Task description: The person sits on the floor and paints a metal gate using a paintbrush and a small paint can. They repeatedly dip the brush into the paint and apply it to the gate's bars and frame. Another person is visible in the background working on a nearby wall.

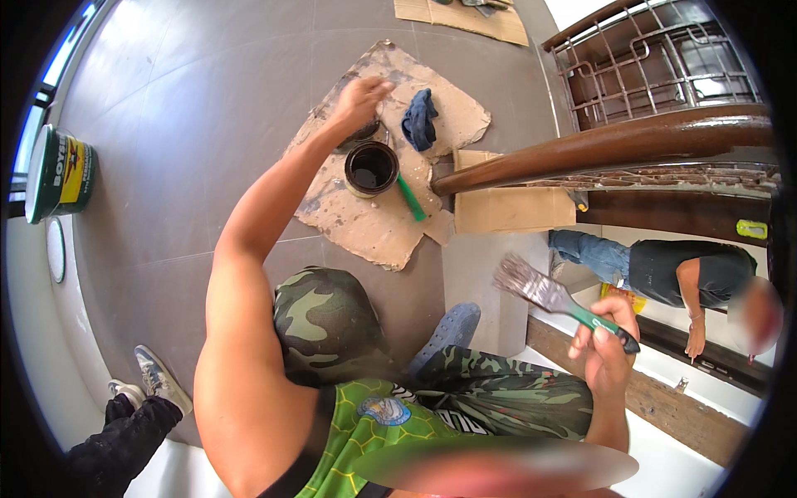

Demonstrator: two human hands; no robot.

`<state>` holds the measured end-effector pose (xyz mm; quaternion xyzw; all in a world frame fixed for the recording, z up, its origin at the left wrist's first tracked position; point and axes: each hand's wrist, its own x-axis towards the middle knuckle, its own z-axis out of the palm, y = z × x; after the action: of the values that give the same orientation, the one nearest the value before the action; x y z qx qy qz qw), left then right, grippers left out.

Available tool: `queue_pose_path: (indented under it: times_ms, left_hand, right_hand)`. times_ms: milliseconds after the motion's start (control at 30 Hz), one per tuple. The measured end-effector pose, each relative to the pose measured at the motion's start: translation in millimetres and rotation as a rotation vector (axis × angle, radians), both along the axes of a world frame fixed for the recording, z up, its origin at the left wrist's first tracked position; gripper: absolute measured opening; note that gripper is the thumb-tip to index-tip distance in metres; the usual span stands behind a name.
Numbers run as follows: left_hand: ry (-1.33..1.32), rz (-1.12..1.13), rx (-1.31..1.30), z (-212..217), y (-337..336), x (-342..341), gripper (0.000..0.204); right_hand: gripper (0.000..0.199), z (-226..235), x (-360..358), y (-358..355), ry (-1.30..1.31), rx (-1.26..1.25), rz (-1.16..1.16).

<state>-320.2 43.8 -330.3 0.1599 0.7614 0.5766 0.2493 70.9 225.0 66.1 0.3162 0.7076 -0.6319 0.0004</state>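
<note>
In my right hand is a flat paintbrush, gripped by its green and black handle. Its bristles point up and to the left and look stained with dark paint. My left hand reaches over the cardboard, fingers stretched toward the right, with nothing visible in them. Just below that hand lies a dark round thing, partly covered by my wrist. Close by stands an open can of dark brown paint. A green handle lies against the can's right side. A crumpled blue rag rests right of my left hand.
A brown wooden handrail with metal grillwork runs along the right. Beyond it, lower down, another person bends over. A green bucket stands at the far left. Someone's shoes show at lower left. More cardboard lies at the back.
</note>
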Motion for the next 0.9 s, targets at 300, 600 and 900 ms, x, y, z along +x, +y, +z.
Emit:
queue_pose_path:
  times_ms: [300,600,900]
  left_hand:
    - [0.189,0.188,-0.148,-4,-131,181,0.102]
    - [0.285,0.198,-0.254,-30,-94,198,0.127]
    - [0.465,0.252,-0.152,-40,-99,205,0.107]
  right_hand:
    - [0.021,-157,-142,-69,0.003,-0.027,0.346]
    - [0.028,-293,-224,-110,-0.161,0.628,0.603]
    - [0.031,-321,-210,-105,-0.043,0.638,0.699]
